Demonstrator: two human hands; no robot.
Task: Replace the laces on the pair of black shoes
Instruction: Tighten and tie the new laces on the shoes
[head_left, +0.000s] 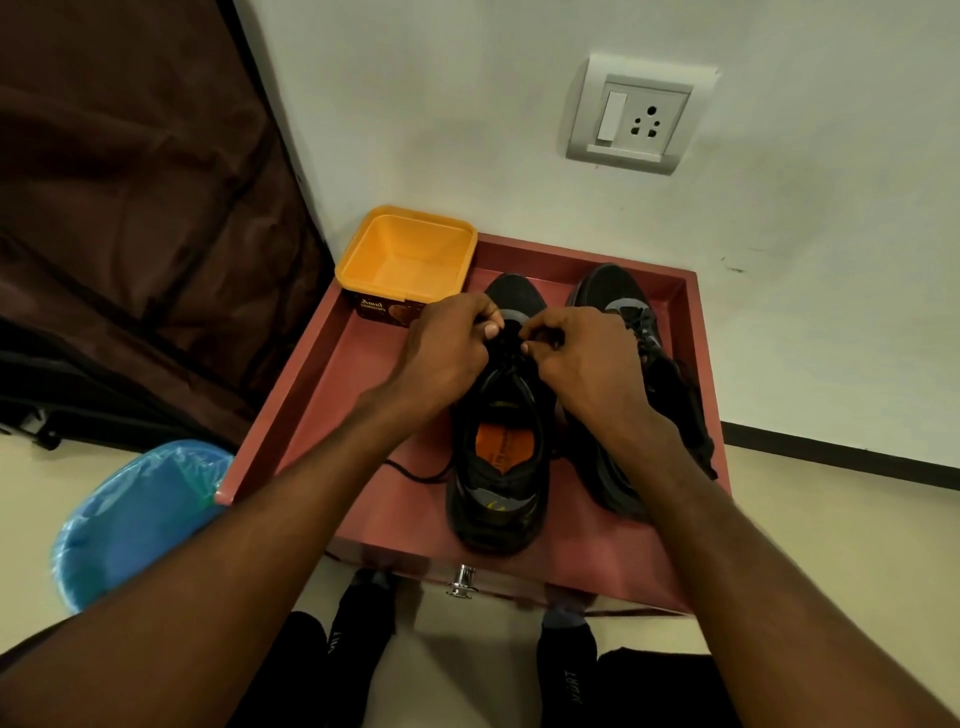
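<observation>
Pinching the black lace (511, 343) between curled fingertips, a person's left hand (447, 353) and right hand (587, 364) worked at the toe-end eyelets of the near black shoe (498, 457), apparently threading it. Both grips were narrow and closed on the lace, thumbs meeting just above the tongue. A loose tail of lace (415, 473) trailed out below the left wrist, onto the reddish tray (322, 374) that held the pair steady. Just beyond the right hand lay the second shoe (618, 301), its lacing hard to judge. Beyond the left hand stood an empty yellow tub (410, 260), perhaps for spare laces.
</observation>
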